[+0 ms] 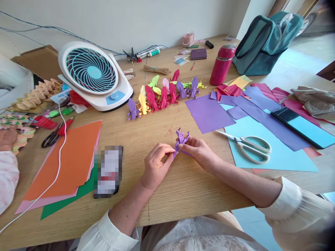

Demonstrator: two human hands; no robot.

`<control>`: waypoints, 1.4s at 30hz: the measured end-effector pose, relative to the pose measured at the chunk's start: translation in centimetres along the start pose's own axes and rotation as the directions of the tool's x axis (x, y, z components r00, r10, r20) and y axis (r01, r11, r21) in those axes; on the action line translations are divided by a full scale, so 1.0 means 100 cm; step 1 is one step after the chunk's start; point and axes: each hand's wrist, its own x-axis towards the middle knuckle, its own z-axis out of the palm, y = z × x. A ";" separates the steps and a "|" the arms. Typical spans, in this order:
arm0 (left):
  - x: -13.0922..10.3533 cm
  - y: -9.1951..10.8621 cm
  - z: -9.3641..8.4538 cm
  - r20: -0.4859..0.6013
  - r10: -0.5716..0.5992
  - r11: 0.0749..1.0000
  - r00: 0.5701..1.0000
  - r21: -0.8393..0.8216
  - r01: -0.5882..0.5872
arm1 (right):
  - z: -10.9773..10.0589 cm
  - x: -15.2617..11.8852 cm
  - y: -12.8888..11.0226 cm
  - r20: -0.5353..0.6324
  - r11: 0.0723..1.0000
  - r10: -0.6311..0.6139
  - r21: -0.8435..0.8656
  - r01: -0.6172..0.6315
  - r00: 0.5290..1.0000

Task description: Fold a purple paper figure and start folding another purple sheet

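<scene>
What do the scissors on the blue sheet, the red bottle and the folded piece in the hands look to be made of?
Scissors: shiny silvery metal blades; smooth pale handles, probably plastic.
Bottle: glossy, perhaps coated metal, judging by its highlights.
Folded piece: matte purple paper, by its thin creased layers.

Pale wood-grain counter (136, 205) under colourful paper
Left of the grip lie orange paper sheets (69, 153) and a black-framed phone (108, 172); beyond it, small folded multicoloured paper figures (164, 97); right of it, a square purple sheet (209, 112) and a large light-blue sheet (285, 158).
</scene>
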 end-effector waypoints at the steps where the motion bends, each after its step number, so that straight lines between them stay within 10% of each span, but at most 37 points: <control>1: 0.000 0.000 0.000 0.006 0.001 1.000 1.000 -0.001 -0.001 | 0.000 0.000 0.000 -0.002 1.000 -0.003 -0.006 0.003 1.000; 10: 0.004 0.006 0.002 0.013 -0.145 0.989 0.989 0.009 0.145 | 0.002 0.000 0.002 0.018 0.994 -0.100 -0.046 0.100 0.995; 18: 0.003 0.003 0.009 0.084 -0.471 0.827 0.878 -0.304 0.473 | 0.001 0.001 0.007 0.015 0.983 -0.171 -0.061 0.172 0.985; 42: 0.001 0.002 0.015 0.099 -0.562 0.703 0.821 -0.465 0.538 | -0.005 0.009 0.024 0.067 0.942 -0.259 -0.202 0.268 0.963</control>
